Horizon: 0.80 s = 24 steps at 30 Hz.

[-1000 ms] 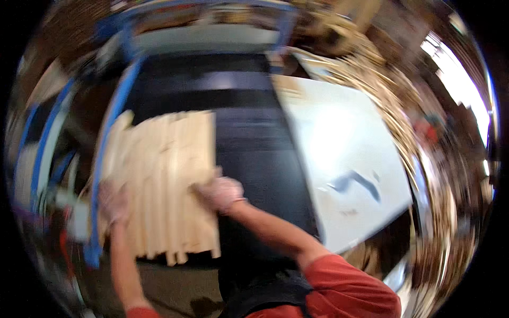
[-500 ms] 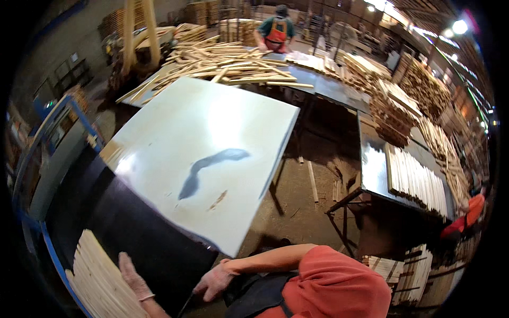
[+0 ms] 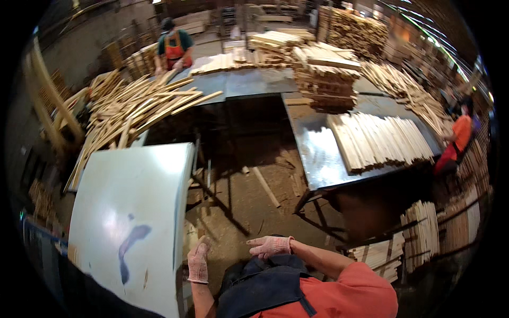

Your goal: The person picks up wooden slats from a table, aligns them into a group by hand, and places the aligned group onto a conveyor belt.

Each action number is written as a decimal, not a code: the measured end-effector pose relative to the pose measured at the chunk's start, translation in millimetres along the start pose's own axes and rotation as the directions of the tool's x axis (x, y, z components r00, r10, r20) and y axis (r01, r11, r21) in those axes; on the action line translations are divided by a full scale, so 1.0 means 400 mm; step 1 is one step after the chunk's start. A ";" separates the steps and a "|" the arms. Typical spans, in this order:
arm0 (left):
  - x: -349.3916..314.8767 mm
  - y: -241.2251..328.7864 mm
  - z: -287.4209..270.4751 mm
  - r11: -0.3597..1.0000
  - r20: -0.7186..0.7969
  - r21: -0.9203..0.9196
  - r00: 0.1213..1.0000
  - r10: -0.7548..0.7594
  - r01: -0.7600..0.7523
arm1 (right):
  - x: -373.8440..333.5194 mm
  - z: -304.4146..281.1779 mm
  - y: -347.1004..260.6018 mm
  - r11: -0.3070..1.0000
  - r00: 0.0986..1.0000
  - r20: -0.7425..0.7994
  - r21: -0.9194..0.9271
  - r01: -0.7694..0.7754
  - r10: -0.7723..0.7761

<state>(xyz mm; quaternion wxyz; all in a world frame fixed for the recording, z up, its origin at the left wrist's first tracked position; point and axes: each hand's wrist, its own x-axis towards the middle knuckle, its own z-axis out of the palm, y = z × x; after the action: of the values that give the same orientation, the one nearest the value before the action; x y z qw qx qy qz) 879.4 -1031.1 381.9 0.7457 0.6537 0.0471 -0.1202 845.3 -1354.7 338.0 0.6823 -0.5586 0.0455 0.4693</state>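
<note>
My left hand [image 3: 198,261], in a pale knitted glove, is raised beside the right edge of a shiny light metal tabletop [image 3: 154,196]. Its fingers point up and nothing shows in them. My right hand [image 3: 269,246], gloved the same way, is in front of my dark apron [image 3: 260,289], fingers stretched toward the left hand. A gap separates the two hands, with no object visible between them. The tabletop bears a dark curved smear [image 3: 129,249].
Loose wooden sticks [image 3: 138,106] heap beyond the tabletop, near a person in an orange apron [image 3: 174,45]. A metal table [image 3: 318,159] at right carries a row of slats [image 3: 379,139]. Bundled slats [image 3: 379,254] stand at lower right; another person [image 3: 458,138] is at far right. A stick [image 3: 266,186] lies on the floor.
The view has swung to the right. My left hand has come away from the row of slats on the dark surface, and my right hand has risen from that surface's edge.
</note>
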 end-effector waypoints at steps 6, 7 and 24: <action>0.282 -0.150 0.136 0.966 0.222 0.107 0.941 -0.254 0.236 | -0.053 -0.254 0.074 0.896 0.975 -0.206 0.412 0.165 -0.085; 0.346 -0.174 0.144 0.952 0.266 0.143 0.916 -0.299 0.269 | -0.046 -0.286 0.090 0.868 0.965 -0.254 0.464 0.177 -0.062; 1.288 -0.134 0.792 0.725 0.537 0.682 0.739 -0.406 -0.097 | -0.215 -0.927 0.458 0.659 0.256 -0.829 0.553 0.510 0.497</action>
<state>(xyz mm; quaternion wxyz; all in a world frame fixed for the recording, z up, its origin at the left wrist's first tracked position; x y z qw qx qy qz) 1337.0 -1410.5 257.8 0.4118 0.7845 -0.2049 -0.4159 842.3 -1715.6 118.6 0.6668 -0.3827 0.6379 -0.0451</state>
